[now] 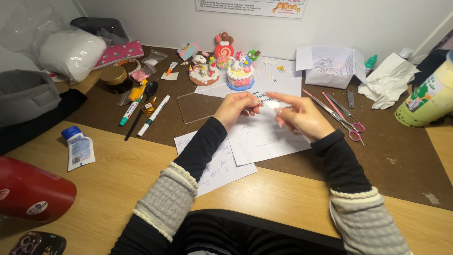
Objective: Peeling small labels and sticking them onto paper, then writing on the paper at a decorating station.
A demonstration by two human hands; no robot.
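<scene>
A white squeeze tube (79,148) with a blue cap lies at nine o'clock. An open white carton (334,67) stands at one o'clock, a green-labelled cup (428,99) at three, a white wall notice (250,6) at twelve.

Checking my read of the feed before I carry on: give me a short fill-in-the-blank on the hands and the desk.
1. The left hand and right hand meet above sheets of white ____.
2. The pink-handled scissors lie to the ____ of the right hand.
3. The clear plastic sheet lies on the ____ mat.

Missing words: paper; right; brown
</scene>
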